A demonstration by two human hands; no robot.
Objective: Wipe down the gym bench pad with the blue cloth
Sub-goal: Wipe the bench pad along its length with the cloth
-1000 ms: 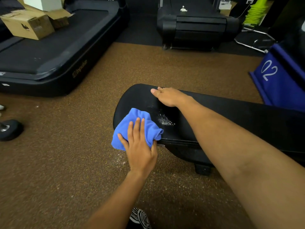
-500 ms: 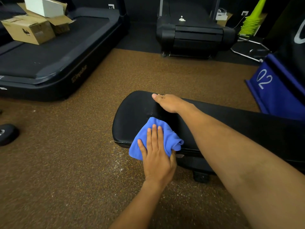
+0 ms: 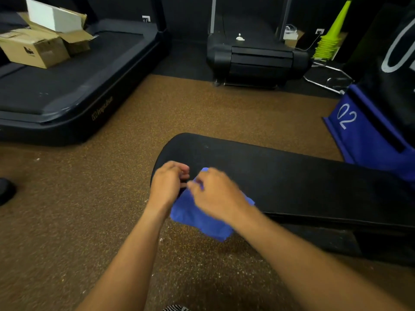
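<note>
Head view: both hands meet over the blue cloth at the bench pad's rounded end.
The left hand [image 3: 169, 184] and right hand [image 3: 216, 195], fingers curled, bunch the blue cloth [image 3: 197, 217] at the near edge; whether either truly grips it is blurred. The gym bench pad [image 3: 292, 176] runs long to the right, unwiped side nearer the right hand.

Gym floor clutter around the work spot

Cardboard boxes [image 3: 36, 49] are sitting on a treadmill [image 3: 74, 86]; stacked green cones [image 3: 330, 39] are standing behind a second treadmill [image 3: 256, 61], near a blue box [image 3: 363, 135].
</note>
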